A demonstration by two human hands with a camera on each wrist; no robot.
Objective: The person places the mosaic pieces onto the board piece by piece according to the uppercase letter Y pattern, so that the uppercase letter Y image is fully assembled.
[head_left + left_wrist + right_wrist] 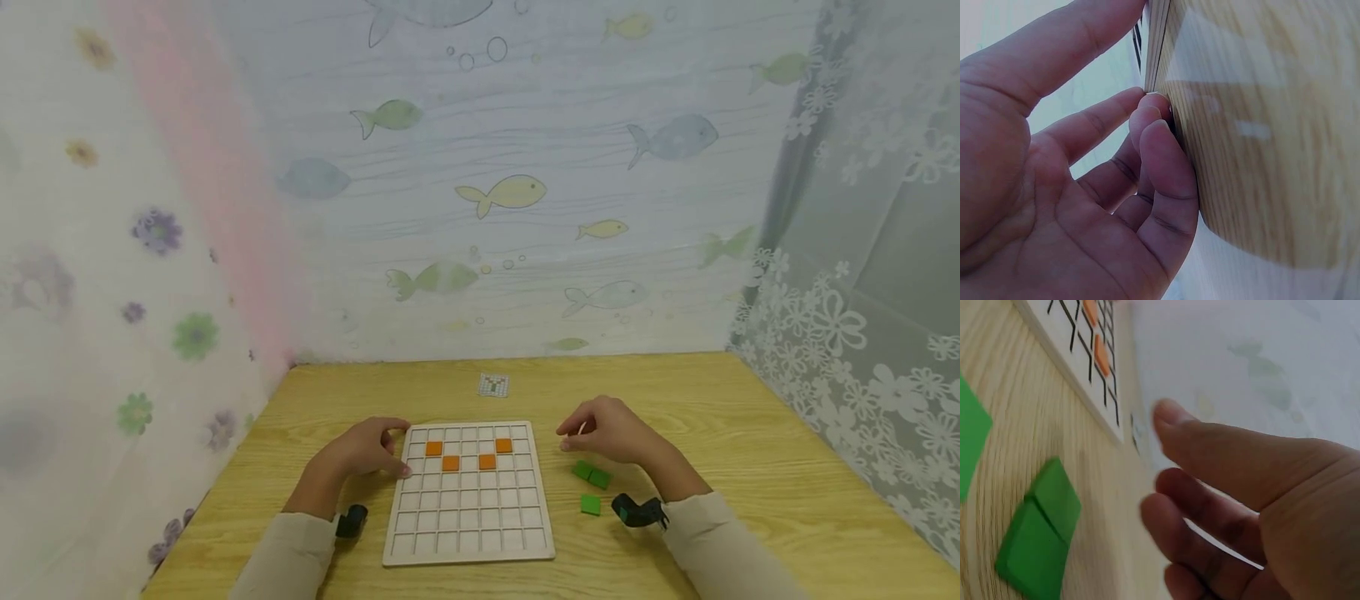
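A pale wooden grid board [470,521] lies on the table with several orange square tiles [451,463] in its upper cells. My left hand [365,447] rests at the board's left side, thumb and index finger spread along the edge. In the left wrist view, its other fingers [1169,162] curl against the tabletop by that edge. Right of the board, my right hand [609,431] hovers, fingers loosely bent and holding nothing. Below it lie two adjoining green tiles [591,475] and a separate green tile [590,505]; the right wrist view shows the adjoining green tiles [1044,531] beside the hand.
Behind the board lies a small card [493,384] printed with a Y-shaped grid pattern. The wood-grain table [360,387] meets a fish-print curtain [510,275] at its back. A flowered sheet [150,317] hangs on the left, and a white-flowered translucent curtain [840,325] on the right.
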